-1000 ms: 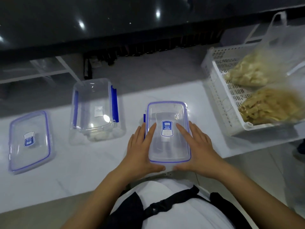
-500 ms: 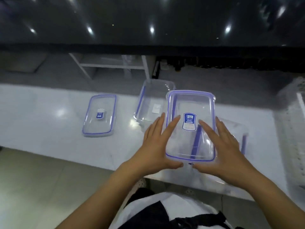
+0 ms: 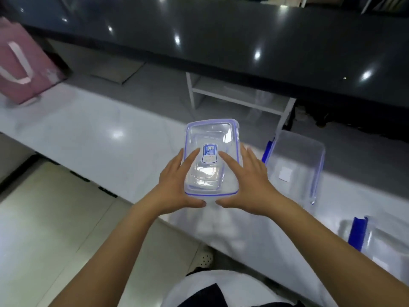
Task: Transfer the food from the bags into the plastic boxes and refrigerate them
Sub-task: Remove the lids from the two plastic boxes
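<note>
Both hands, left (image 3: 174, 187) and right (image 3: 250, 185), clamped their grip on the clear, blue-rimmed rectangular lid (image 3: 211, 160) above the glossy white desk (image 3: 88, 138).

A clear plastic lid (image 3: 212, 158) with a blue seal strip round its rim and a glossy blue paper-like label at its centre was smooth and shiny, catching white glare. It lay over another clear lid of the same plastic. Beside it an open box (image 3: 295, 165) was of the same transparent, slightly frosted plastic, with opaque blue plastic clips and a small white sticker. A second clear box (image 3: 376, 242) had a solid blue clip. The white counter (image 3: 93, 138) looked like polished stone, faintly veined and glossy. The dark surface (image 3: 221, 41) behind was highly reflective. A pink bag (image 3: 20, 65) looked matt, like paper, with a white ribbon handle.
</note>
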`<state>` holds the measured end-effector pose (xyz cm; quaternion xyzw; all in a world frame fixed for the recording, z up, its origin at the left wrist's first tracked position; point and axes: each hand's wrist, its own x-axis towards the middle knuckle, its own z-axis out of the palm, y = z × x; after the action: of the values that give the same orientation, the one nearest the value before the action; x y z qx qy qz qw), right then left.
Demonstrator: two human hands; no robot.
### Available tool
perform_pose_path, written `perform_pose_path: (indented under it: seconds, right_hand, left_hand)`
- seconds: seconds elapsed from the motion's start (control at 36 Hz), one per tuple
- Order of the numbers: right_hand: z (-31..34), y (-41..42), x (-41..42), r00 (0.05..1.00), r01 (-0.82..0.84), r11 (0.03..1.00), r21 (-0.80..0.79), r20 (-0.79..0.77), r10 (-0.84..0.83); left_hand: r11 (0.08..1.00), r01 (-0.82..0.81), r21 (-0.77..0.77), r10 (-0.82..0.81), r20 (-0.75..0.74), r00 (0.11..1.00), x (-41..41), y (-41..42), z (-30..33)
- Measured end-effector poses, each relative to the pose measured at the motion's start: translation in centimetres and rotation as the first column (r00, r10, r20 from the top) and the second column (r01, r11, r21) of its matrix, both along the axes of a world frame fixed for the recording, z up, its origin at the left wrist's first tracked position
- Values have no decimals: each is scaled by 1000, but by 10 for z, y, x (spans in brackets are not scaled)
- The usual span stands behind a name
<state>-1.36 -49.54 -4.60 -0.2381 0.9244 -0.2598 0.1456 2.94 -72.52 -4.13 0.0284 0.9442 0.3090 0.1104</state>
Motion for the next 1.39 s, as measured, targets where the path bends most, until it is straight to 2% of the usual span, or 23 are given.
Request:
perform_pose_path:
  seconds: [0.11, 0.22, 0.33, 0.58, 0.78, 0.94, 1.06, 1.14, 1.19, 1.28, 1.33, 1.39]
  right_hand:
    - [-20, -37, -19, 999, 32, 999, 24, 32, -33]
    - [-45, -58, -29, 984, 122, 992, 30, 130, -125]
    - [-66, -69, -31, 964, 176, 979, 103, 185, -193]
    - [-89, -61, -23, 960, 205, 968, 144, 164, -228]
    - [-70, -58, -11, 959, 210, 972, 104, 173, -225]
    - [-21, -21, 43, 947, 300, 954, 27, 115, -301]
    - [7, 32, 101, 854, 518, 855, -28, -21, -519]
    - [12, 83, 137, 687, 723, 691, -8, -103, -720]
    - [8, 116, 153, 558, 829, 544, 128, -124, -821]
    - [-9, 155, 172, 421, 860, 346, 377, -138, -896]
    - [-24, 172, 179, 393, 846, 306, 437, -122, -911]
    - [-39, 185, 182, 396, 833, 317, 453, -90, -914]
  left_hand:
    - [998, 32, -56, -29, 59, 998, -30, -36, -20]
    - [993, 78, -86, -66, 139, 988, -53, -53, -46]
    - [978, 163, -133, -134, 206, 969, -68, -63, -68]
    - [928, 273, -251, -228, 195, 954, -78, -68, -92]
    - [922, 306, -236, -252, 235, 939, -81, -66, -86]
    - [956, 253, -146, -236, 122, 964, -75, -33, -49]
    - [969, 246, -12, -246, 36, 969, -59, 30, -27]
    - [942, 333, 32, -334, 30, 942, -46, 86, -22]
    - [918, 397, 7, -397, 28, 917, -42, 120, -24]
    - [917, 399, -28, -399, -21, 917, -45, 164, -29]
    - [937, 344, -66, -347, -40, 937, -52, 188, -33]
    - [952, 283, -115, -286, -12, 958, -62, 209, -38]
